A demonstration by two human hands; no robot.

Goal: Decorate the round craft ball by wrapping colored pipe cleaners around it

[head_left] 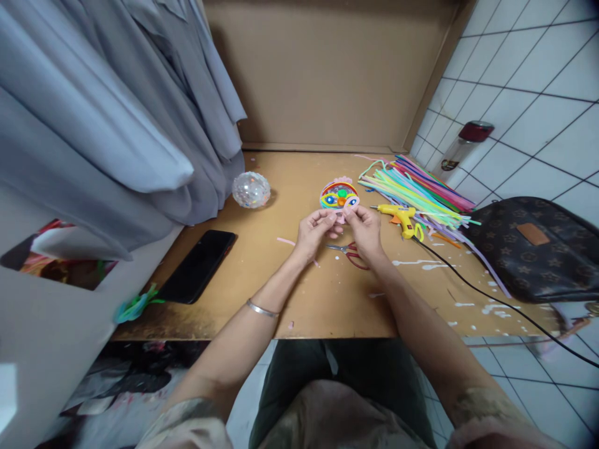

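A small round craft face (pixel 339 194) is in front of me near the middle of the table, with blue eyes, an orange nose, a red and yellow rim and pink bits at top and bottom. My left hand (pixel 317 234) pinches its lower pink part with thumb and fingers. On the other side my right hand (pixel 365 232) is closed on the lower right edge, close to one eye. The fingertips hide part of that edge. Beneath the hands lie scissors (pixel 352 254) with red handles, partly covered by my right hand.
Right of my hands lie a yellow glue gun (pixel 397 215) with a black cord, bundled pipe cleaners (pixel 416 187) and a brown bag (pixel 538 249). To the left are a clear ball (pixel 251 189) and a black phone (pixel 197 266). A bottle (pixel 461 149) stands by the tiled wall; grey curtain hangs left.
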